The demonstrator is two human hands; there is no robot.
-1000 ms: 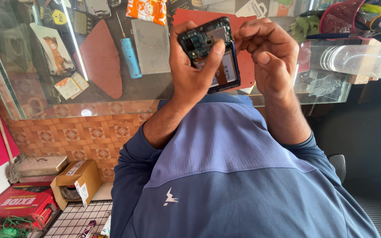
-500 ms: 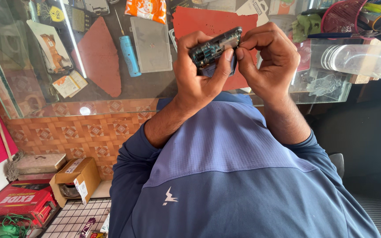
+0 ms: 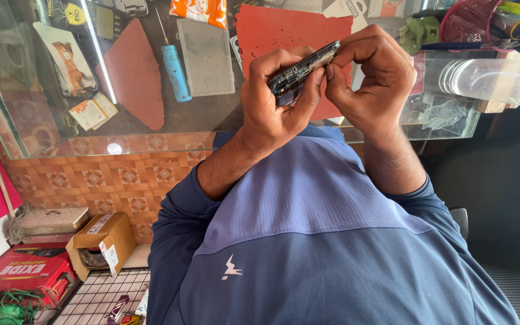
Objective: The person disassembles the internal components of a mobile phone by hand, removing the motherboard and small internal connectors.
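Both my hands hold a dark smartphone (image 3: 304, 67) with its back off, above the glass counter (image 3: 212, 120). The phone is turned edge-on towards me, so only its thin side and a strip of its inner parts show. My left hand (image 3: 278, 99) grips it from below, fingers curled around its lower end. My right hand (image 3: 375, 75) pinches its upper right end between thumb and fingertips. A red mat (image 3: 284, 30) lies on the counter right behind the phone.
On the counter lie a blue-handled screwdriver (image 3: 174, 69), a flat grey case (image 3: 204, 55) and a dark red mat (image 3: 135, 78). A clear plastic box (image 3: 482, 78) and a red mesh basket (image 3: 470, 21) stand at right. A cardboard box (image 3: 103, 241) sits on the floor at left.
The phone has been tipped from facing me, with its open back showing, to edge-on. Both hands kept their hold and shifted slightly with it.
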